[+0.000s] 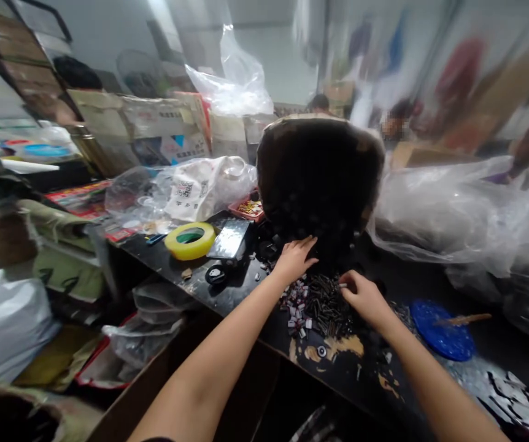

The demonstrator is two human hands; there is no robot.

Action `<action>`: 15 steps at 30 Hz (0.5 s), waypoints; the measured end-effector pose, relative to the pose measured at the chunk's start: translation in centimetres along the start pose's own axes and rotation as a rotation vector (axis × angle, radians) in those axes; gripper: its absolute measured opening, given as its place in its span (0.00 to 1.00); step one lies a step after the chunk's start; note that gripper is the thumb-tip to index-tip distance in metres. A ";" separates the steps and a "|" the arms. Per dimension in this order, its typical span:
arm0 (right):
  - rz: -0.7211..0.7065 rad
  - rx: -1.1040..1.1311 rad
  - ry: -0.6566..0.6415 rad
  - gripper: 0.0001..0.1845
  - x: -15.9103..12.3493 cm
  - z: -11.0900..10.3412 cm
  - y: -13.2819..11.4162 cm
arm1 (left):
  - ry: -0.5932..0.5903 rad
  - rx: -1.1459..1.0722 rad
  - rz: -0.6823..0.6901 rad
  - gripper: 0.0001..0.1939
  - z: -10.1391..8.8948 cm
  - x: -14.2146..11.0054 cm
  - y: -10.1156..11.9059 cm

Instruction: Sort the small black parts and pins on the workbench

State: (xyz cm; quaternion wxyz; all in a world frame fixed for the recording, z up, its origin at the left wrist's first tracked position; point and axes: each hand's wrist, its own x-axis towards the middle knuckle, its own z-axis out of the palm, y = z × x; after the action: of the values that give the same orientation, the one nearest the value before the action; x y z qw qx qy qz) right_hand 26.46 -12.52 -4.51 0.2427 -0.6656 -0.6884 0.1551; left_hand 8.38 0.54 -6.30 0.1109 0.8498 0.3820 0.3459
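Hands work a heap of small dark metal pins (324, 304) on the black worktop (227, 288). My left hand (294, 258) rests flat, fingers spread; right hand (363, 298) pinches one pin. I judge slow, single picks best, keeping the heap from scattering.

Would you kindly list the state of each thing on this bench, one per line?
left hand: flat, fingers spread on the dark parts by the pile
right hand: pinching a small part at its fingertips
pile of small metal parts: loose, heaped between the hands
yellow tape roll: lying flat
blue lid: lying flat, a stick across it
phone: lying flat, whether its screen is on is unclear
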 end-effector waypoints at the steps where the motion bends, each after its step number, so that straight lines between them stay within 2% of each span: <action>1: -0.025 0.023 -0.003 0.09 0.4 0.4 -0.9 | 0.007 -0.005 -0.013 0.26 -0.5 -0.3 -0.4; 3: -0.065 0.065 -0.009 0.10 1.3 1.2 -2.7 | 0.042 -0.005 -0.075 0.27 -1.7 -2.7 -0.8; 5: -0.082 0.100 -0.008 0.12 2.1 1.9 -4.1 | 0.074 0.012 -0.165 0.26 -2.8 -7.0 -0.7; 7: -0.093 0.142 -0.009 0.13 2.3 2.4 -4.8 | 0.049 0.039 -0.226 0.28 -3.5 -12.1 0.3; 9: -0.111 0.201 -0.022 0.13 1.4 2.6 -5.1 | -0.029 0.064 -0.233 0.37 -3.2 -16.3 1.9; 10: -0.118 0.231 -0.033 0.13 0.6 2.6 -5.0 | -0.067 0.079 -0.229 0.42 -2.7 -17.5 2.6; 12: -0.123 0.279 -0.063 0.12 -1.7 2.6 -4.7 | -0.113 0.107 -0.234 0.49 -1.4 -18.2 3.7; 15: -0.089 0.326 -0.105 0.13 -5.9 2.3 -4.3 | -0.125 0.136 -0.270 0.48 0.5 -16.1 3.8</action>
State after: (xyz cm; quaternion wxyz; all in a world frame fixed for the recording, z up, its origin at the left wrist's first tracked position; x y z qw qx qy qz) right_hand 21.61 -18.40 -4.87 0.3176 -0.5772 -0.6948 0.2884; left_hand 3.40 -13.70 -13.00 0.1220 0.8160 0.5078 0.2477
